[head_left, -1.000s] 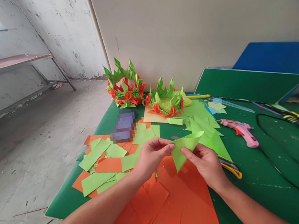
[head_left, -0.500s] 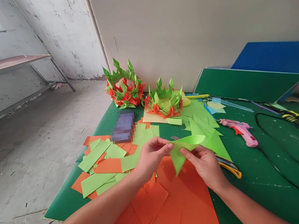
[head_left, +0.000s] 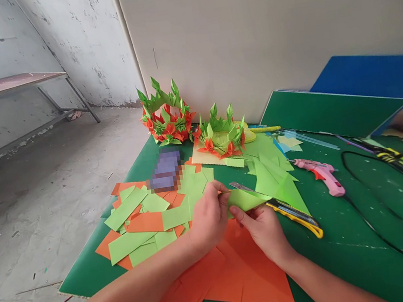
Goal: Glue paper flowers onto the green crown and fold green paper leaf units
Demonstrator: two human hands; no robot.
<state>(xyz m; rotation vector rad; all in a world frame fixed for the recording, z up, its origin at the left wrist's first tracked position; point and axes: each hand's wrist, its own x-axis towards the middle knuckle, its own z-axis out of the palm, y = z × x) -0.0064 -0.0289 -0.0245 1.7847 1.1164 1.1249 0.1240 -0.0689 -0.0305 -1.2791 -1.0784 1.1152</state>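
Note:
Both my hands pinch one folded light-green paper [head_left: 244, 198] just above the table. My left hand [head_left: 208, 218] grips its left end between thumb and fingers. My right hand [head_left: 260, 225] holds its lower edge, fingers closed on it. The paper now lies nearly flat, folded over. Under my hands are large orange paper sheets [head_left: 239, 276]. A yellow-and-black utility knife [head_left: 290, 211] lies just right of my right hand, its blade pointing toward the far left.
Green and orange paper strips [head_left: 140, 221] litter the green table [head_left: 352, 244] to the left. Two origami flower wreaths [head_left: 165, 113] [head_left: 222, 135] stand at the back by a white board. A pink glue gun [head_left: 322, 173] and a black cable loop [head_left: 383, 204] lie to the right.
The green paper stood up as an open triangle between my hands; now it is pressed down and folded flatter. Both hands moved closer together and slightly lower.

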